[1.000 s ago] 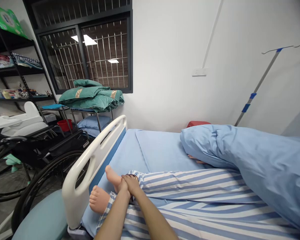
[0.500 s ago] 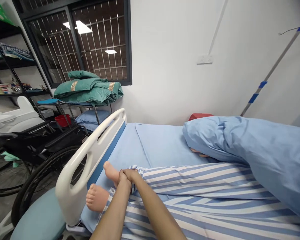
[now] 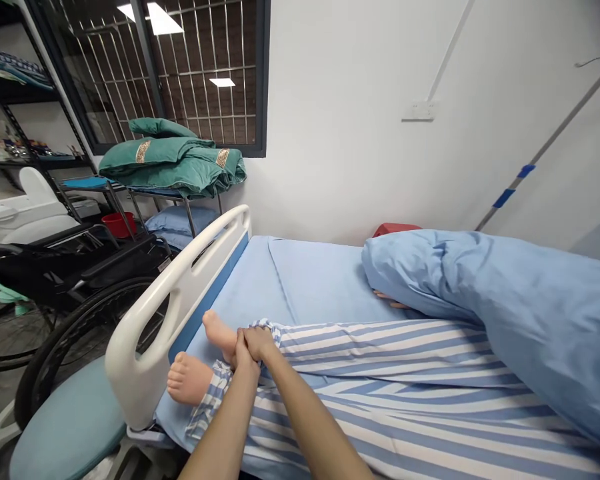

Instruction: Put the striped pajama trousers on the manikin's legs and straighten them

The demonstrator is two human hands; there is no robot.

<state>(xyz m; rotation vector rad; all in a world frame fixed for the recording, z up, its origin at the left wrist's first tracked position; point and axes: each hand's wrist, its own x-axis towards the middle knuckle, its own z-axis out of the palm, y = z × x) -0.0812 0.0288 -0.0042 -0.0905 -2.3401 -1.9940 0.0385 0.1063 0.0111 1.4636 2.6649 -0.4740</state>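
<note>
Likely hold step: your left hand [image 3: 243,353] and right hand [image 3: 258,342] wrap the farther smooth pink plastic-looking foot [image 3: 220,333] at its ankle, toes left of them; next calls for even grip.

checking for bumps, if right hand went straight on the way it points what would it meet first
Probably the far foot, against or just ahead of the right hand, though the left hand sits close and depth is unclear; beyond lies the footboard.

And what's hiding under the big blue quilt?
The striped trousers go in under the quilt, and some fingers poke out at its edge. Everything else under there is covered, so I can't tell.
</note>
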